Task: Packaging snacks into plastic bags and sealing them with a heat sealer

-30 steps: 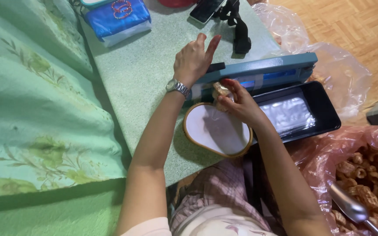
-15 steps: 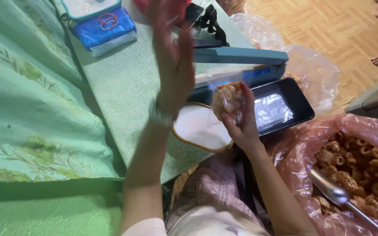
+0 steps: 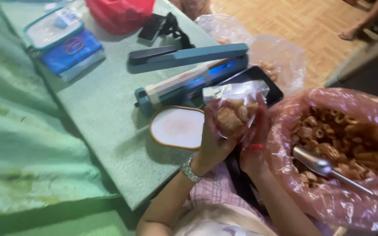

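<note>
Both hands cup it, the left hand (image 3: pixel 213 142) and right hand (image 3: pixel 253 140) closed around the small clear plastic bag of crunchy brown snack rings (image 3: pixel 234 109), raised just before the blue heat sealer (image 3: pixel 189 72): light, crinkly, slippery, crushable, so best held gently below its sealed top.
</note>
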